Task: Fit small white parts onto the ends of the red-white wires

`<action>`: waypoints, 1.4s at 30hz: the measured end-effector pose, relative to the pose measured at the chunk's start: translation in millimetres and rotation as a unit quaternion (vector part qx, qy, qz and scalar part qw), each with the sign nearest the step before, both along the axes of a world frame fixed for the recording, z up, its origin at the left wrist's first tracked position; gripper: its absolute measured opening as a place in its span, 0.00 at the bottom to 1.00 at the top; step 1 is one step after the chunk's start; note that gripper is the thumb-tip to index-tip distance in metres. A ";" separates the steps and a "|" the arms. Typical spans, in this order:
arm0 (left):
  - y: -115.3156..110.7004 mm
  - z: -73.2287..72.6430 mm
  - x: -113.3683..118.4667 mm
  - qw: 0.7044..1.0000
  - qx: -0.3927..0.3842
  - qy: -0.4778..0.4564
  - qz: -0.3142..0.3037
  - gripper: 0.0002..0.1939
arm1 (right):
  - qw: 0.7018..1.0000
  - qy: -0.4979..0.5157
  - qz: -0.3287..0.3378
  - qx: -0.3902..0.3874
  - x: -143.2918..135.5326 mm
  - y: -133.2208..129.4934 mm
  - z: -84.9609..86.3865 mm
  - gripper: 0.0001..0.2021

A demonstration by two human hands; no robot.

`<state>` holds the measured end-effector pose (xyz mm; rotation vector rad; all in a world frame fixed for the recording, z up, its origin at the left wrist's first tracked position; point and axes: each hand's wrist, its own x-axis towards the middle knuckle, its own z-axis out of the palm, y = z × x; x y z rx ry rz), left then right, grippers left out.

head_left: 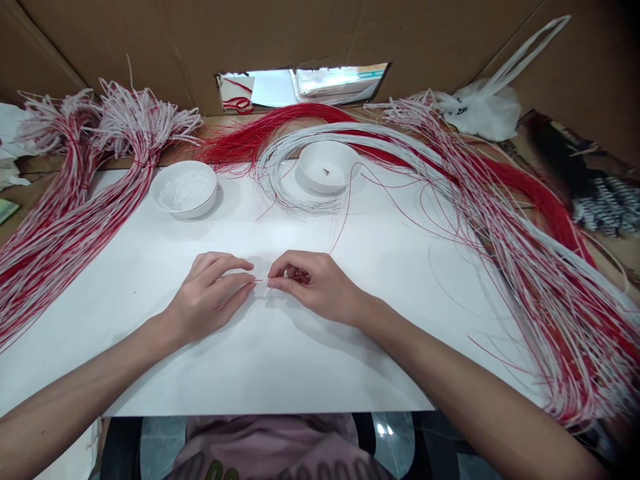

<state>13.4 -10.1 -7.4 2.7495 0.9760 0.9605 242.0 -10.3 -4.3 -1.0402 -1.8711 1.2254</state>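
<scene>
Above the middle of the white tabletop (260, 373), my two hands face each other with a small gap between the fingertips. A thin red wire (341, 230) passes through the fingers of my right hand (320, 283) and curves up toward the bowl at the back. Thumb and fingertips of that hand are pinched on it near its end. My left hand (207, 290) pinches the short tip that bridges the gap. Anything smaller between the fingertips is too small to make out.
A white bowl (213, 203) with small white pieces stands at back left; another bowl (310, 175) holds a few dark bits. Bundles of red and white wires (115, 200) lie left, more wire bundles (520, 247) right. A white wire coil (273, 157) and cardboard wall (300, 33) are behind.
</scene>
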 end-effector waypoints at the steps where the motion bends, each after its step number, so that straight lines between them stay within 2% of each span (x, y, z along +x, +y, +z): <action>1: 0.7 -0.1 -0.6 1.000 -0.004 0.003 -0.001 0.09 | 1.000 0.000 -0.003 0.001 0.4 0.1 -0.2 0.09; 7: -0.9 -1.9 3.9 1.000 0.016 0.005 -0.016 0.12 | 0.999 0.014 -0.018 0.042 -4.5 -4.0 -2.8 0.09; 13: -2.6 -2.6 5.8 0.999 0.018 0.002 -0.045 0.11 | 0.997 0.014 -0.028 0.067 -9.9 -9.1 -3.1 0.08; 19: 3.4 -1.7 0.4 1.000 0.019 -0.009 -0.018 0.12 | 0.994 -0.007 -0.041 0.099 -6.6 -8.3 3.8 0.02; 24: 3.1 -0.2 0.6 1.000 0.010 0.001 -0.011 0.12 | 0.993 -0.016 -0.053 0.106 -6.9 -9.4 5.4 0.04; 27: 0.4 -1.2 3.7 0.999 0.019 0.005 -0.030 0.15 | 0.993 -0.013 -0.045 0.105 -9.0 -11.2 3.6 0.04; 31: -1.3 -3.9 5.8 0.998 0.018 -0.002 -0.056 0.13 | 0.994 -0.016 -0.034 0.102 -10.3 -12.9 1.1 0.04; 36: 3.0 -6.2 2.9 0.999 -0.016 -0.029 -0.040 0.11 | 0.994 -0.009 -0.035 0.099 -8.6 -12.2 1.8 0.04; 42: 10.1 -2.9 -1.4 0.994 -0.089 -0.064 -0.021 0.10 | 0.994 -0.004 -0.071 0.089 -5.9 -9.9 7.6 0.05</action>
